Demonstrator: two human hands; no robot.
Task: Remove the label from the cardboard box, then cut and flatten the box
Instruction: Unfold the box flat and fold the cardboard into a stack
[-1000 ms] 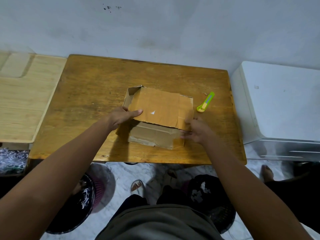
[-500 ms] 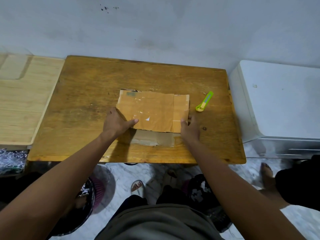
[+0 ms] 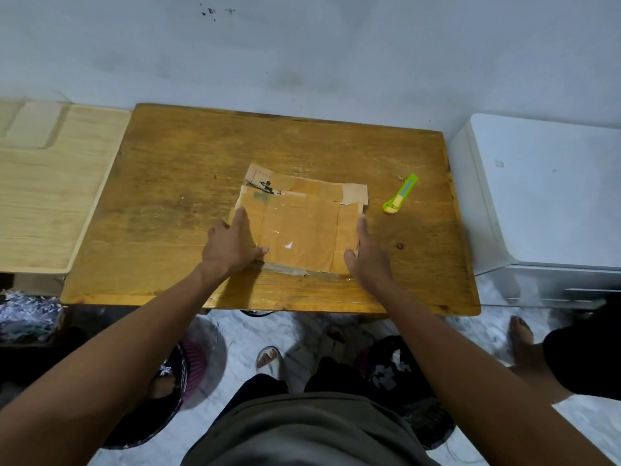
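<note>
My left hand (image 3: 232, 245) and right hand (image 3: 368, 255) lie spread and flat, no grip on anything, pressing the side edges of the cardboard box (image 3: 299, 227), which lies flattened mid-frame on the wooden surface (image 3: 174, 196). The green cutter (image 3: 400, 198) sits just beside its upper right corner.

A plain room in a home, by the look of it. A worn wooden surface (image 3: 188, 203) stands against a scuffed, stained white wall (image 3: 302, 55), with a white appliance (image 3: 554, 203) on its right and a pale wooden board (image 3: 43, 203) on its left. Below lie a marbled tile floor (image 3: 242, 338), bare feet in sandals (image 3: 268, 359) and dark bins (image 3: 403, 371) of scraps.
</note>
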